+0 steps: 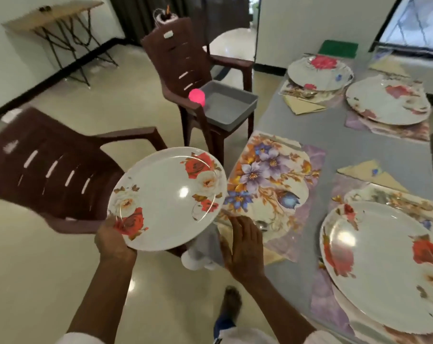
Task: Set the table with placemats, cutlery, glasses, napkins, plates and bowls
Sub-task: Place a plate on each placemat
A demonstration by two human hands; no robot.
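Left of the one mat (267, 184) with no plate on it, in the head view, out past the table (334, 142) edge and over the floor: plate (167, 198), tilted, gripped at its near rim by the left hand (113, 238), thumb on the top face, fingers hidden underneath. At the mat's near left corner: right hand (245, 247), fingers straight and together, holding nothing; cannot tell whether touching the mat or just above it. Right of the mat: second plate (384, 264), already laid. Beyond the mat: far plates (388, 101), also laid, and a folded napkin (374, 175). Beyond and left of the mat: grey tray (229, 105) on a chair (185, 70).

On handling, as a judgement only: stiff, glossy, probably light; cannot tell whether melamine or glazed ware, so best treated as breakable. Slick face, so some risk of sliding from a one-handed rim grip while tilted. Safer taken at two opposite rim points, thumbs on top, fingers under, then levelled. Best set straight down on the mat's middle, not dragged, since a thin mat would likely ruck.
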